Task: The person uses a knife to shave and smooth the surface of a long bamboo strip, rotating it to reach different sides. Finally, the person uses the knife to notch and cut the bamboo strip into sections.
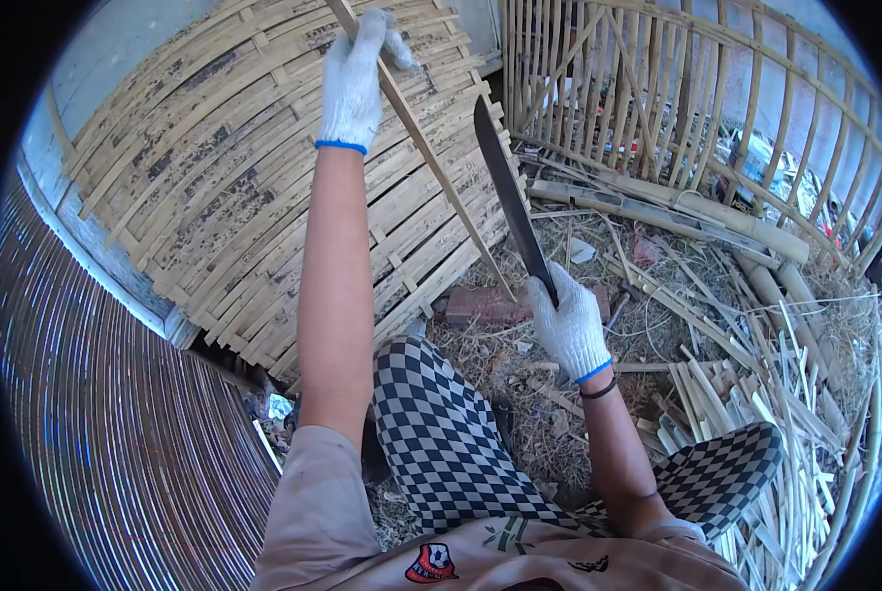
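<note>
My left hand (352,94), in a white knit glove with a blue cuff, is closed around a long bamboo strip (431,158) near its upper part. The strip slants down to the right, its lower end close to a reddish brick (485,305) on the ground. In the same kind of glove, my right hand (571,325) grips a machete (508,192). Its dark blade points up and slightly left, to the right of the strip and apart from it. The machete's handle is hidden inside my fist.
A woven bamboo panel (234,187) leans at the left and behind the strip. A bamboo slat fence (657,89) stands at the back right. Thick bamboo poles (697,212), split pieces (746,414) and dry shavings cover the ground at right.
</note>
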Motion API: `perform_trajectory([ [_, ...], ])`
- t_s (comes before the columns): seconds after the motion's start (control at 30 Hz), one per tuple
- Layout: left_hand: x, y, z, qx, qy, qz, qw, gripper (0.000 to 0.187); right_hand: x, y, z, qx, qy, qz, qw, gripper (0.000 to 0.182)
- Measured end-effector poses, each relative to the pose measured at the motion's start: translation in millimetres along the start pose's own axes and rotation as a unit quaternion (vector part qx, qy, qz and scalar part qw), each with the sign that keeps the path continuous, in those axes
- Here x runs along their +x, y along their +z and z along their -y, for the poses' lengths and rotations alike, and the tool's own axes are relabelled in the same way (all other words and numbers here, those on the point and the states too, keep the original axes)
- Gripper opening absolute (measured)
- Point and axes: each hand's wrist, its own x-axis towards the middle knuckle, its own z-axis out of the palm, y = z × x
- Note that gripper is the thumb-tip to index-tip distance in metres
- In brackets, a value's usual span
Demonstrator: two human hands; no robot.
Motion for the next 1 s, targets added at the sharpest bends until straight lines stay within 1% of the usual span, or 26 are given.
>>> perform_trajectory([
  [0.03, 13, -1, -10, 0.014, 0.013, -0.002, 1.000, 0.049, 2, -4, 4, 0.004, 0.008, 0.004, 1.000, 0.026],
  [0.07, 23, 6, -29, -0.043, -0.002, -0.024, 0.999, 0.033, 3, -7, 12, 0.006, 0.017, 0.009, 1.000, 0.026],
  [0.1, 38, 2, -33, -0.088, -0.022, -0.005, 0.996, 0.030, 5, -10, 18, 0.009, 0.026, 0.014, 1.000, 0.026],
  [0.17, 69, -3, -46, -0.179, -0.064, 0.037, 0.981, 0.026, 11, -13, 29, 0.007, -0.024, 0.004, 1.000, 0.024],
  [0.2, 76, 0, -48, -0.165, -0.063, 0.067, 0.982, 0.028, 16, -14, 34, 0.005, -0.049, -0.001, 0.999, 0.023],
  [0.3, 76, 11, -40, -0.127, -0.056, 0.052, 0.989, 0.031, 28, -19, 50, 0.072, -0.019, 0.039, 0.996, 0.022],
  [0.33, 76, 20, -39, -0.129, -0.059, 0.003, 0.990, 0.033, 32, -22, 60, 0.082, -0.001, 0.056, 0.995, 0.021],
  [0.4, 76, 33, -42, -0.124, -0.053, -0.024, 0.991, 0.033, 43, -24, 68, 0.084, -0.022, 0.047, 0.995, 0.022],
  [0.47, 69, 50, -50, -0.115, -0.060, -0.063, 0.990, 0.034, 61, -24, 66, 0.078, -0.084, 0.043, 0.992, 0.019],
  [0.53, 71, 54, -46, -0.121, -0.026, -0.056, 0.991, 0.035, 76, -31, 79, 0.068, -0.085, 0.047, 0.993, 0.019],
  [0.6, 67, 59, -42, -0.119, -0.005, -0.058, 0.991, 0.033, 91, -40, 96, 0.048, -0.095, 0.042, 0.993, 0.021],
  [0.63, 67, 65, -41, -0.115, -0.004, -0.080, 0.990, 0.033, 98, -45, 105, 0.038, -0.099, 0.040, 0.994, 0.022],
  [0.7, 66, 78, -43, -0.109, 0.001, -0.123, 0.986, 0.031, 112, -59, 134, 0.006, -0.052, 0.057, 0.997, 0.029],
  [0.73, 69, 80, -40, -0.100, 0.015, -0.112, 0.989, 0.031, 124, -60, 131, -0.040, -0.102, 0.028, 0.994, 0.029],
  [0.77, 72, 87, -38, -0.083, 0.008, -0.115, 0.990, 0.030, 134, -61, 133, -0.088, -0.149, -0.006, 0.985, 0.029],
  [0.83, 77, 96, -32, -0.048, -0.011, -0.126, 0.991, 0.030, 147, -68, 138, -0.177, -0.192, -0.034, 0.965, 0.028],
  [0.87, 78, 102, -32, -0.060, 0.015, -0.126, 0.990, 0.030, 150, -72, 143, -0.175, -0.174, -0.029, 0.969, 0.028],
  [0.97, 79, 125, -29, -0.092, 0.083, -0.126, 0.984, 0.029, 155, -69, 136, -0.201, -0.189, -0.048, 0.960, 0.029],
  [1.0, 77, 127, -29, -0.088, 0.078, -0.110, 0.987, 0.028, 152, -68, 134, -0.195, -0.177, -0.047, 0.963, 0.029],
])
